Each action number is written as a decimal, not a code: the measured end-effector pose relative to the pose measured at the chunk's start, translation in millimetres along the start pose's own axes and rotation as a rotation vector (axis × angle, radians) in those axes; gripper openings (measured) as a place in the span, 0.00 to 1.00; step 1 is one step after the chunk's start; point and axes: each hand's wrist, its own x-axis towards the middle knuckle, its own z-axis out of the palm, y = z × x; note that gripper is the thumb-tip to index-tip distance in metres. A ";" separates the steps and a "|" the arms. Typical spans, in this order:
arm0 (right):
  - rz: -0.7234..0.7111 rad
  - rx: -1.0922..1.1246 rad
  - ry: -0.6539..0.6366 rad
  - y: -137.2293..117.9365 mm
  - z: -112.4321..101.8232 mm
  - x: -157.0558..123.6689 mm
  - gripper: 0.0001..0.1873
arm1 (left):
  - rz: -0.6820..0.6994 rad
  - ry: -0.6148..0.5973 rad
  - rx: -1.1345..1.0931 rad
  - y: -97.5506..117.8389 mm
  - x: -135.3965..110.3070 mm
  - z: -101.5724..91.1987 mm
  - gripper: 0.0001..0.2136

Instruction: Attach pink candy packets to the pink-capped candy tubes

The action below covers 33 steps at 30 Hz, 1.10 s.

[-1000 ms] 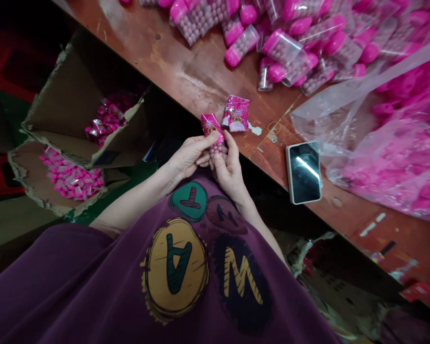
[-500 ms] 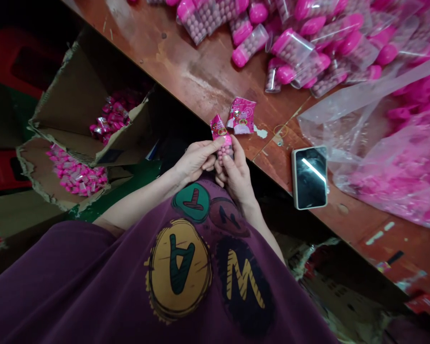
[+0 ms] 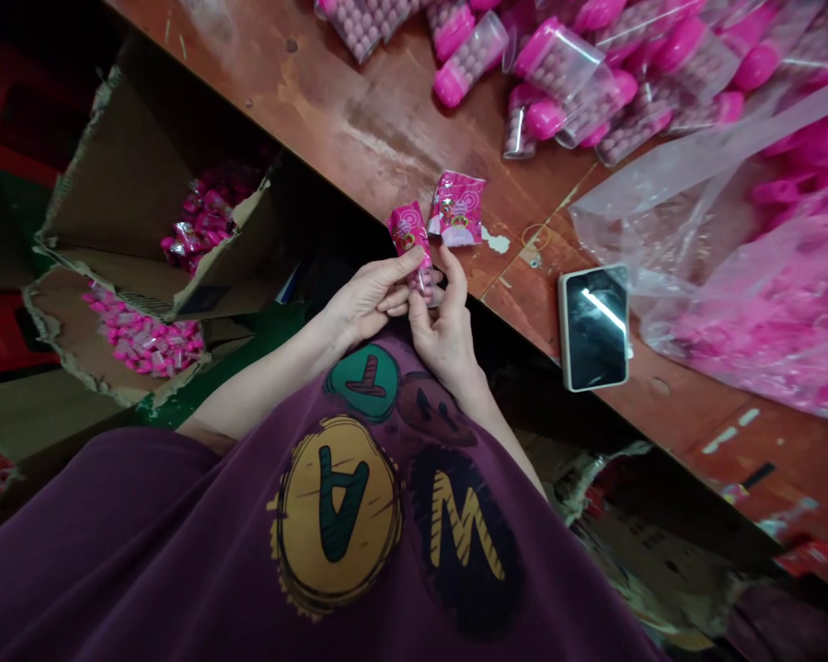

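My left hand [image 3: 373, 296] has its thumb pressed on a pink printed packet [image 3: 407, 226] at the top of a small clear candy tube [image 3: 424, 279] with pink balls inside. On the other side of the tube, my right hand [image 3: 448, 333] grips its lower end between thumb and fingers. Part of the tube is hidden by the fingers. A second pink packet [image 3: 459, 210] lies at the table edge, just beyond my right index finger.
Pink-capped candy tubes [image 3: 562, 69] are heaped at the back of the wooden table [image 3: 359, 138]. A phone [image 3: 594, 327] lies right, beside a clear plastic bag [image 3: 738, 313] of pink parts. Left, below, cardboard boxes [image 3: 89, 184] hold pink pieces.
Both hands stay close together around the tube. My right index finger has straightened upward, and the packet on the tube leans further left. The whole view has shifted slightly.
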 end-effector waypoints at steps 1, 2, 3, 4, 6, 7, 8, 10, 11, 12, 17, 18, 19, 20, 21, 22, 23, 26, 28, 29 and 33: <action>-0.005 -0.005 0.002 -1.1 -0.8 -1.8 0.41 | -0.010 -0.012 0.008 -0.6 -0.3 -0.3 0.18; -0.010 -0.002 0.001 -1.7 -1.1 -3.5 0.40 | -0.015 -0.031 0.016 -0.9 -0.8 -0.6 0.18; -0.015 0.006 0.002 -1.9 -0.9 -5.0 0.40 | -0.014 -0.051 0.020 -1.2 -1.6 -1.1 0.18; -0.019 0.019 0.003 -1.7 -0.3 -6.0 0.39 | -0.010 -0.073 0.021 -1.5 -2.6 -1.6 0.18; -0.021 0.052 -0.001 -0.6 1.6 -6.7 0.38 | 0.000 -0.111 0.019 -2.0 -4.8 -2.9 0.17; -0.018 0.073 -0.009 0.0 2.5 -6.3 0.38 | 0.001 -0.124 0.019 -2.1 -6.1 -3.5 0.17; -0.013 0.097 -0.021 0.7 3.2 -5.4 0.37 | -0.002 -0.131 0.024 -2.0 -7.3 -4.1 0.17; -0.004 0.130 -0.039 1.9 3.1 -2.9 0.36 | -0.011 -0.125 0.048 -0.3 -9.5 -4.9 0.17; -0.002 0.132 -0.042 2.8 2.2 -1.8 0.35 | -0.009 -0.105 0.062 1.5 -10.3 -5.1 0.17; -0.002 0.123 -0.041 3.8 0.6 -0.9 0.35 | 0.006 -0.073 0.075 3.9 -10.8 -5.4 0.17; -0.010 0.053 0.005 10.5 -11.6 -4.2 0.32 | 0.239 0.209 0.150 21.3 -8.4 -10.9 0.13; -0.004 0.053 0.014 11.2 -13.8 -5.7 0.32 | 0.277 0.240 0.180 24.3 -7.9 -13.2 0.12; 0.004 0.057 0.019 11.4 -15.7 -7.2 0.31 | 0.301 0.252 0.213 26.9 -7.7 -15.7 0.12; 0.013 0.063 0.018 11.0 -17.1 -8.4 0.30 | 0.314 0.249 0.245 29.0 -8.0 -18.1 0.12; 0.021 0.072 0.012 10.2 -18.0 -9.4 0.30 | 0.317 0.236 0.271 30.7 -8.8 -20.2 0.12; 0.030 0.084 0.000 9.1 -18.5 -10.0 0.30 | 0.313 0.222 0.287 32.1 -10.0 -22.0 0.12; 0.037 0.099 -0.013 7.9 -18.7 -10.3 0.30 | 0.307 0.211 0.292 33.2 -11.3 -23.4 0.12; 0.040 0.124 -0.031 5.1 -17.7 -10.2 0.30 | 0.302 0.195 0.285 35.2 -14.0 -25.7 0.10; 0.033 0.107 -0.024 4.0 -17.1 -10.1 0.28 | 0.311 0.190 0.289 35.5 -13.7 -27.5 0.10; 0.030 0.092 -0.020 3.5 -17.1 -10.2 0.27 | 0.316 0.191 0.293 35.5 -13.2 -28.8 0.11; 0.028 0.064 -0.007 2.2 -18.5 -10.9 0.25 | 0.364 0.218 0.312 34.2 -11.4 -35.0 0.12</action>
